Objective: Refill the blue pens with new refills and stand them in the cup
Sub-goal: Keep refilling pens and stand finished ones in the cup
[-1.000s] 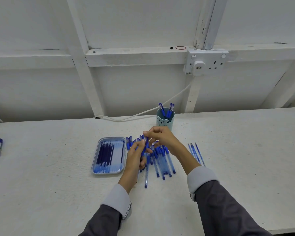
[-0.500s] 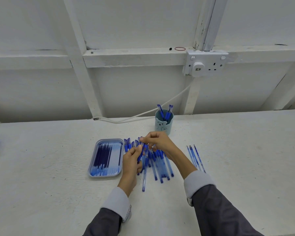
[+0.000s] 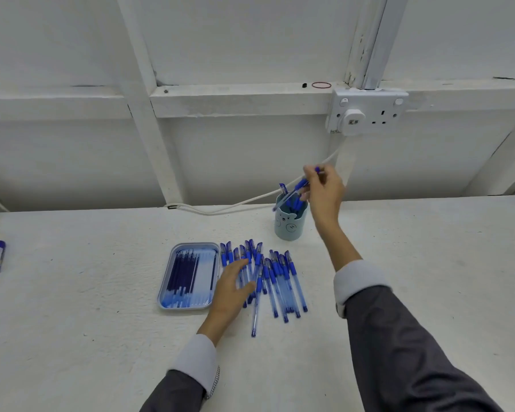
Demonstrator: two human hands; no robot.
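Nearest me, in front of the cup and slightly left of it, the left hand lies flat on the loose pens, fingers straight and spread, gripping none; I judge that it steadies the heap or is choosing the next barrel. The heap fans across the table just in front of the cup, caps pointing toward it, so each pen sits within short reach of both containers. Left of the heap, and farther left of the cup, the tray holds the refills, laid parallel and crowded toward its left side. The cup stands upright close to the wall, with standing pens leaning in it, caps up. Directly above its mouth the right hand pinches one pen between thumb and fingertips at its upper end, tip slanting down to the cup's left rim. I take this as a finished pen being stood; whether the tip is inside yet, I cannot tell. High behind the cup is a wall socket.
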